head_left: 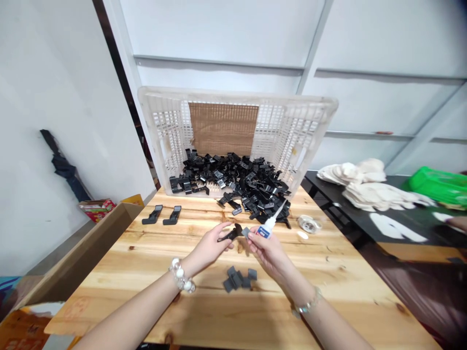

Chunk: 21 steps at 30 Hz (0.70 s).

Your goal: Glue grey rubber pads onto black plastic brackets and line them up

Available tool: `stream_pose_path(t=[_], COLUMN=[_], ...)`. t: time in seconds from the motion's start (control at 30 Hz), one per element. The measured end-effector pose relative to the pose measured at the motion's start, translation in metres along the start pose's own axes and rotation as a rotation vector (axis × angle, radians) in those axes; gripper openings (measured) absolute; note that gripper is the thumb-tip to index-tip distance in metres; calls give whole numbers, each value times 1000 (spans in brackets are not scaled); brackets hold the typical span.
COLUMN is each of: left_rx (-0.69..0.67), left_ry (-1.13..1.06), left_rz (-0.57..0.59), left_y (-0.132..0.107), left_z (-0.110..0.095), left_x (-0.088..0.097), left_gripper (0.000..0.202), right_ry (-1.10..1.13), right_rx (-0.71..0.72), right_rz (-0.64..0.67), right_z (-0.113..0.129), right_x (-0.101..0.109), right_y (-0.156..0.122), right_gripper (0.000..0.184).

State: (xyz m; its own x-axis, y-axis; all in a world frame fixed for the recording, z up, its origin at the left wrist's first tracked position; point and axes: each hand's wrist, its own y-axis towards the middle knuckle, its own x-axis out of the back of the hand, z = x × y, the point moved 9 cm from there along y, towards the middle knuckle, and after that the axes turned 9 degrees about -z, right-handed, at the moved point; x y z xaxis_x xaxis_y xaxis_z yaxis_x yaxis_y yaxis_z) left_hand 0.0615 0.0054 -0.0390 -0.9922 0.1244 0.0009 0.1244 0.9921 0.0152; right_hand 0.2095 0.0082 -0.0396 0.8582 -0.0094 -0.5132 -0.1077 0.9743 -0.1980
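My left hand (213, 244) is pinched on a black plastic clip (230, 234) held just above the wooden table (153, 262). My right hand (263, 249) is closed around a small white glue bottle (270, 222) with a blue and red label, and its fingertips also hold a small grey pad (245, 232) next to the clip. Several more grey pads (238, 279) lie on the table below both hands. Two black clips (162, 214) lie apart at the left.
A white plastic crate (292, 126) lies tipped on its side at the table's far end, spilling a heap of black clips (241, 182). A round clear tape roll (308, 223) sits right of the heap. Cardboard boxes (87, 248) stand left; a dark table with white cloths (368, 187) stands right.
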Motion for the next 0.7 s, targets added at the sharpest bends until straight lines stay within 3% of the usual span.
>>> stream_pose_path(t=[0.1,0.2,0.37,0.53,0.7], left_rx=[-149,-221,-326,-260,-72], left_ry=[180,226,222,130,-75], left_rz=[-38,-63,-95,-79,-76], left_y=[-1,-1,0,2,4], left_z=[-11,-19,-31,-25,-6], left_x=[5,9,11,7,6], left_gripper=[38,21,29,35,31], right_ry=[28,46,32,-5,-27], right_rx=[29,34,7,-9,1], right_rz=[-18,-28,16,65,66], right_z=[5,5,-3,-14,-18], right_x=[4,7,5,-3,-7], right_y=[1,6,9,5,4], right_gripper=[28,29,29,29,32])
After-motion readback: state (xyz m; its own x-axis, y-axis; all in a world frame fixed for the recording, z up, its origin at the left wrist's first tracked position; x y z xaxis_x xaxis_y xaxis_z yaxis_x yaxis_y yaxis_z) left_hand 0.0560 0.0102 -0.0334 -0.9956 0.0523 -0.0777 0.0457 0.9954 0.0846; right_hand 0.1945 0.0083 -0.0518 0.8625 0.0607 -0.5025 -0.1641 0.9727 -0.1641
